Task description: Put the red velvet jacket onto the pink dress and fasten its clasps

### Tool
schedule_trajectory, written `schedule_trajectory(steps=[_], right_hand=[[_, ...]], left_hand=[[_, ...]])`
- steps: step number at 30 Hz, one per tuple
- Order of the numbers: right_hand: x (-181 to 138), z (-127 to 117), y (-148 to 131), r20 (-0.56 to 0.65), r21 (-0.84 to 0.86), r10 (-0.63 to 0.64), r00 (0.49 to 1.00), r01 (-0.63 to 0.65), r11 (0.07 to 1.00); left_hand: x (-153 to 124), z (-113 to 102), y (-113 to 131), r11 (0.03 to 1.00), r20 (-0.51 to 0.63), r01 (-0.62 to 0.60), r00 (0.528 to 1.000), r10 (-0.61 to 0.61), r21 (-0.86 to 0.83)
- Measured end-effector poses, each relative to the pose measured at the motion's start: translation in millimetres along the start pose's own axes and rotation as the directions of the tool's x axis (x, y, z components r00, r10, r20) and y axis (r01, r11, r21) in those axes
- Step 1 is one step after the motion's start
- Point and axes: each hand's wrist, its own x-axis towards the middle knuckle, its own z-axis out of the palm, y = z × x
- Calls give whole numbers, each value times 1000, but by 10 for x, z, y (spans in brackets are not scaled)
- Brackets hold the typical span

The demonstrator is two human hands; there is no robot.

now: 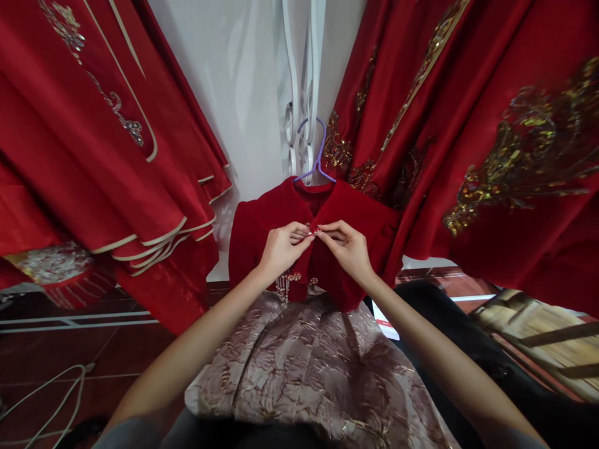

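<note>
A short red jacket [253,231] hangs on a purple hanger [320,159] in the middle of the head view, above a pinkish skirt [299,368] with a crinkled gold pattern. At the jacket's front opening, my left hand [283,248] pinches one side of a small beaded fastener [312,231]. From the other side, my right hand [349,249] pinches it too, fingertips almost meeting. The fingers partly cover the fastener, so I cannot tell whether it is joined. Lower on the front are another beaded fastener [294,277] and a hanging bead tassel [282,288].
Red gowns with pale piping [116,125] hang at left, and red gowns with gold sequins [505,156] at right. Behind the hanger stands a white scrolled metal frame [299,81]. A pale cable [70,399] lies on the dark red tiled floor [112,349]. Black fabric [435,330] is at right.
</note>
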Motion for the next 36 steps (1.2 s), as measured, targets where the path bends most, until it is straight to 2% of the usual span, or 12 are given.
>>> schedule_trajectory(steps=[6,13,20,24,30,36], right_hand=[[42,-15,48,23,52,36,999,-37,998],[84,-40,49,31,17,42,999,-43,999],[72,-23,70,13,51,32,999,-33,998],[93,-48,44,47,17,39,998,-39,999],[118,-53,14,34,-10,34,999,-34,999],[197,-135,9,87,9,34,996,-35,999]], left_hand=[[72,-33,-15,992,87,-63,995,53,111],[119,-42,11,949,146,-136,985,97,286],[74,-7,37,963,87,-104,993,85,247],[83,-13,57,954,117,-123,989,94,274],[112,-9,117,917,167,-182,977,129,356],[101,-26,110,950,203,-204,967,157,237]])
